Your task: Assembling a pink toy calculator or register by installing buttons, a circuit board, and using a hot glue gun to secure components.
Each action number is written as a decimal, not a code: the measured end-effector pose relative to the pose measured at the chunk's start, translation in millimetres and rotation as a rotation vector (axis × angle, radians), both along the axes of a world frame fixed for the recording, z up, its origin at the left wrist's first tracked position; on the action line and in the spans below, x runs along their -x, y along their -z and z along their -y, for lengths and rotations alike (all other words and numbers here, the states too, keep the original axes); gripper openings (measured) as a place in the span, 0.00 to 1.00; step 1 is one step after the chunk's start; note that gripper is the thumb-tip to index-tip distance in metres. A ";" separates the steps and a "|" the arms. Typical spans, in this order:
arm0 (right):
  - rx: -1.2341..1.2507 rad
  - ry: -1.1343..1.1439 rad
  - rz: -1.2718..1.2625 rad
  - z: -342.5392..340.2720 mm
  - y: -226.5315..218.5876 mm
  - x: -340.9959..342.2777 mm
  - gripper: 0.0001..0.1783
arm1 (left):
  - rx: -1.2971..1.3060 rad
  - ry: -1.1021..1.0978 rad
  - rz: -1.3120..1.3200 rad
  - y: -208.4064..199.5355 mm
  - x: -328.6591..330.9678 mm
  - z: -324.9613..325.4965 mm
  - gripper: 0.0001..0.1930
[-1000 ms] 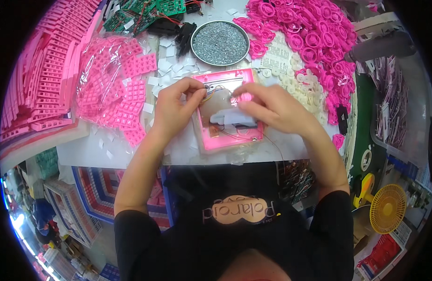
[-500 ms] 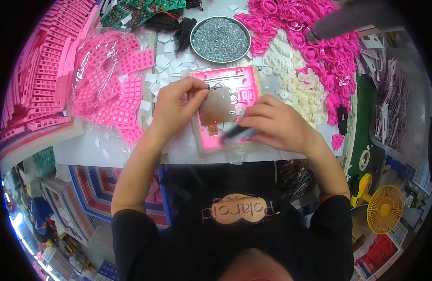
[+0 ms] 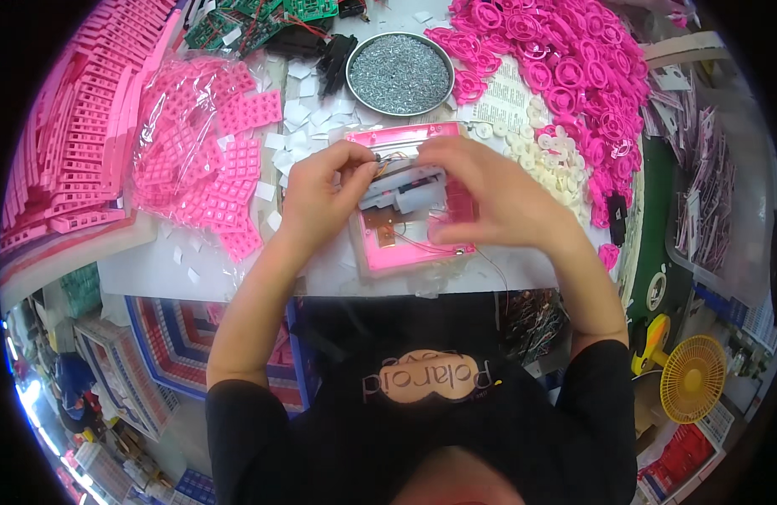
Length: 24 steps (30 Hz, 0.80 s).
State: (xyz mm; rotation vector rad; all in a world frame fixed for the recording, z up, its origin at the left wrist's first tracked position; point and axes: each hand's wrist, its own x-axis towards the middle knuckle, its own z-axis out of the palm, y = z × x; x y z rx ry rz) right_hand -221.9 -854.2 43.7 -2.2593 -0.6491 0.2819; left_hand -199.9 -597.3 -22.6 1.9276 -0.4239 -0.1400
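A pink plastic housing (image 3: 388, 255) lies on the table in front of me, with thin wires and a small brown board in its lower part. Over it, a light grey plastic mechanism (image 3: 418, 199) with a rounded, cylinder-like part is tipped up. My left hand (image 3: 325, 189) is closed, thumb and forefinger pinched at thin wires (image 3: 393, 156) beside the mechanism's upper left edge. Curved around the right side of the mechanism is my right hand (image 3: 506, 198), fingers at its top edge and thumb lower down; its palm hides part of the housing.
A round tray of small screws (image 3: 400, 74) stands behind the housing. Bagged pink keypads (image 3: 182, 143) lie left, near stacked pink frames (image 3: 77, 109). White round parts (image 3: 557, 164) and heaped pink rings (image 3: 574, 76) are right. Green circuit boards (image 3: 254, 25) lie at the back.
The flat metal plate face has turned out of sight and the grey mechanism shows instead. My right hand has moved up; the dark blurred object at it and the grey tool at upper right are gone.
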 end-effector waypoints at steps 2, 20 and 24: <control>0.038 -0.144 0.320 5.4 26.4 8.7 0.22 | -0.016 0.004 0.009 -0.7 -0.6 1.8 0.06; -0.040 -0.047 0.233 0.0 34.3 -5.7 0.26 | -0.214 0.295 0.214 -25.6 -24.5 -2.2 0.05; -0.051 -0.086 0.314 -5.0 39.1 -7.0 0.28 | -0.373 0.367 0.409 -36.5 -26.1 0.9 0.05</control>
